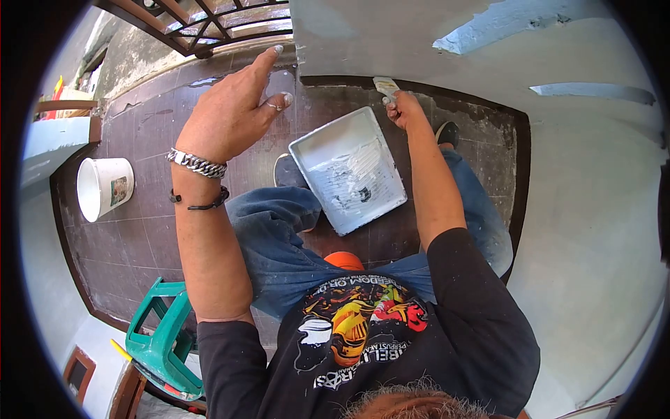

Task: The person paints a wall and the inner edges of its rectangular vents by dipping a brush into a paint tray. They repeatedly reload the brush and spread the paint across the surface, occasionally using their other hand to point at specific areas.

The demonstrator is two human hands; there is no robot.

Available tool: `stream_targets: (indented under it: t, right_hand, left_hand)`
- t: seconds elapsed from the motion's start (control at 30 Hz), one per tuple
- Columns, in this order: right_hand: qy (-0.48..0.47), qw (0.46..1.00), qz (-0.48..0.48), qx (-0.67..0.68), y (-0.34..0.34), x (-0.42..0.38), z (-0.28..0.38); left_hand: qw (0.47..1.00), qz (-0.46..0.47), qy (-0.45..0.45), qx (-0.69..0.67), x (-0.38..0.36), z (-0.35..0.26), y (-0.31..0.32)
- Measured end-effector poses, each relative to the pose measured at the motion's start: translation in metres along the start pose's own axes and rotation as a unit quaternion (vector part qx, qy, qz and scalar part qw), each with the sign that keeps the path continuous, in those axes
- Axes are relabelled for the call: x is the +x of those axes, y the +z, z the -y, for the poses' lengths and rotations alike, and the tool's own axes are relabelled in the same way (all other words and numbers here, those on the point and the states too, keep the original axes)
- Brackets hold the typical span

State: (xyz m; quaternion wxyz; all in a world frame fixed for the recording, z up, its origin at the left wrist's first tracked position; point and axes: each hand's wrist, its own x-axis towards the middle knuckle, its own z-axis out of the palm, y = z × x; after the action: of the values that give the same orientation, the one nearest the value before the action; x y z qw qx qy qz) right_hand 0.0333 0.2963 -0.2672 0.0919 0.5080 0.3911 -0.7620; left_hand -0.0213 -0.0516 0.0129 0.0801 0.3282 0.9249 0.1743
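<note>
My right hand [405,110] is closed round a paint-smeared brush [385,86], whose bristle end meets the lower edge of the grey wall [363,42], by the dark skirting. Raised at the upper left, my left hand [230,112] holds nothing; its index finger and thumb are apart, with white paint on their tips. Between my legs a white paint tray [314,143] lies tilted on the brown tiled floor, with wet white paint over its ribbed part.
A white bucket [105,188] stands on the floor at the left. Lower left is a green plastic stool [157,335]. A dark metal gate [216,28] stands at the top, and something orange [344,260] shows beneath me. Bluish paint patches [488,28] mark the right wall.
</note>
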Motion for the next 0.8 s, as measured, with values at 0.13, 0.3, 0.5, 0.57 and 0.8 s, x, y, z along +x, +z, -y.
stream_targets:
  t: [0.13, 0.3, 0.5, 0.57, 0.8]
  right_hand:
    - [0.014, 1.0, 0.006, -0.004, 0.002, -0.002, 0.005]
    - [0.021, 1.0, 0.013, -0.005, 0.005, 0.001, 0.008]
    - [0.027, 1.0, 0.005, -0.003, 0.014, -0.004, 0.017]
    - [0.026, 1.0, 0.003, -0.008, 0.015, -0.003, 0.019]
    - [0.025, 0.999, 0.019, 0.005, 0.016, 0.0, 0.023]
  left_hand:
    - [1.0, -0.004, 0.003, -0.002, 0.0, 0.001, 0.001]
    - [1.0, -0.001, 0.005, -0.022, 0.0, 0.002, 0.001]
    - [1.0, 0.001, 0.004, -0.022, 0.001, 0.001, 0.001]
    - [1.0, -0.001, 0.004, -0.021, 0.0, 0.001, 0.001]
    - [1.0, -0.001, 0.005, -0.029, 0.001, 0.001, 0.001]
